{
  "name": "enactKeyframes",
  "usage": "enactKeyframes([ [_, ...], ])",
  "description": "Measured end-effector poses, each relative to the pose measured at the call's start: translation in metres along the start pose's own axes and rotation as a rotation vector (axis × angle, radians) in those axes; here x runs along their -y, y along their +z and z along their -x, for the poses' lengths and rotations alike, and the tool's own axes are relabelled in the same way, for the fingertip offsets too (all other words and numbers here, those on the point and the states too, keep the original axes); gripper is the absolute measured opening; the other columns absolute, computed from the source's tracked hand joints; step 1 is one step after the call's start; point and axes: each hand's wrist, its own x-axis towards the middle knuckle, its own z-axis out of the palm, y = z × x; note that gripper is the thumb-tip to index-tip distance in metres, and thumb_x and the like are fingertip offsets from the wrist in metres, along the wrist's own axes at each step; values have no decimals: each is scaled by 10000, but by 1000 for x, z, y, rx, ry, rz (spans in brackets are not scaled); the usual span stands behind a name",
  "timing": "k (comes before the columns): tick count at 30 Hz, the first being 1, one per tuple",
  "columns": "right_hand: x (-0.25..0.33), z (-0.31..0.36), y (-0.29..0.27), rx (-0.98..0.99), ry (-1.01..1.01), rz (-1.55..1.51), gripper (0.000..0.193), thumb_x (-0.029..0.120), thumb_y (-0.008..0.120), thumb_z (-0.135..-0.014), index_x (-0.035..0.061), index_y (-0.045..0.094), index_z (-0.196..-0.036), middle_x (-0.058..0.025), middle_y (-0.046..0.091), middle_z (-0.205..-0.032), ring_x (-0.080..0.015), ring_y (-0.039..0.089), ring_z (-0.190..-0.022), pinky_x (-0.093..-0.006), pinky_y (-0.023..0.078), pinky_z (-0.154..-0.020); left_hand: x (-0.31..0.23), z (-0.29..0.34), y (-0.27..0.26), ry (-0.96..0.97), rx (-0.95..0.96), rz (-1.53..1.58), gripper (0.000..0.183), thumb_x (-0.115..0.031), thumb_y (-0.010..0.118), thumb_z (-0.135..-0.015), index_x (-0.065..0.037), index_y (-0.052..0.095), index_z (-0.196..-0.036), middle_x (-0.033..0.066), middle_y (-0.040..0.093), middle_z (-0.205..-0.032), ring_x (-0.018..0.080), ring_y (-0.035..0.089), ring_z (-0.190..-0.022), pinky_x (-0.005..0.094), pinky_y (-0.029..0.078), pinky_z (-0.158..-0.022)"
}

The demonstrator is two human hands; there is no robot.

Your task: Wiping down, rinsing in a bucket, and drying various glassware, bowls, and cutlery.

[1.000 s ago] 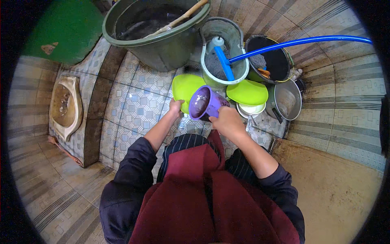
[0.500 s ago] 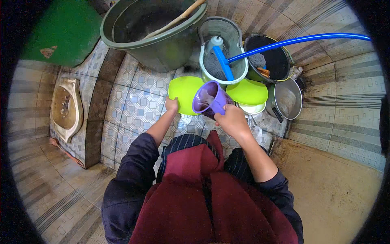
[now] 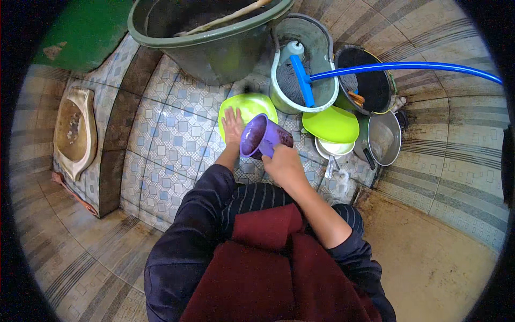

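My left hand (image 3: 233, 126) lies flat, fingers stretched out, on a wet lime-green plate (image 3: 256, 106) that rests on the tiled floor. Close to its right, a purple water dipper (image 3: 274, 137) is tilted with its mouth toward the left hand and plate. The fingers of my right hand (image 3: 283, 165) are closed round the dipper's handle. Whether water is coming out of it I cannot tell. Another lime-green plate (image 3: 331, 124) leans on a white bowl (image 3: 333, 148) to the right, with some spoons (image 3: 332, 165) beside it.
A large dark-green tub (image 3: 214, 51) with a wooden stick stands behind the plate. Right of it are a grey bucket (image 3: 274, 91) with a blue-handled mop (image 3: 306, 80), a black bucket (image 3: 370, 80) and a metal pot (image 3: 386, 138). A squat toilet (image 3: 86, 129) is at the left.
My left hand has gone from gripping the plate's edge to lying spread on its surface. The dipper has shifted left and tipped further toward the plate. The view has also shifted slightly.
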Motion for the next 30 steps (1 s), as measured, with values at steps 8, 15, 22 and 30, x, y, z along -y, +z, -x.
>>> enactKeyframes([
  [8,18,-4,-2,-44,-69,14,199,138,547,-676,-53,563,-730,-256,570,-729,-382,575,-708,-423,466,-656,21,-26,-6,692,219,-290,627,-352,380,-778,-109,172,-1317,126,69,-1382,320,70,-1269,496,78,-1002],
  [15,28,-5,-1,39,-2,113,255,194,578,-694,-50,560,-767,-247,572,-733,-377,571,-711,-415,463,-685,-1,-4,6,805,301,-216,611,-395,386,-768,-118,255,-1296,72,143,-1380,325,75,-1267,495,36,-1005],
  [22,-3,-5,-4,-52,-16,71,282,209,583,-696,-56,558,-788,-253,567,-733,-346,581,-701,-400,459,-664,-22,-8,15,758,286,-238,545,-368,351,-817,-132,249,-1298,52,165,-1375,267,88,-1275,515,41,-998],
  [30,-39,29,-57,30,201,-367,243,187,575,-705,-52,553,-734,-178,584,-628,-303,588,-639,-374,446,-607,23,38,-50,-476,180,166,400,-305,509,-763,-48,439,-1061,168,385,-1204,305,370,-1109,458,310,-852],
])
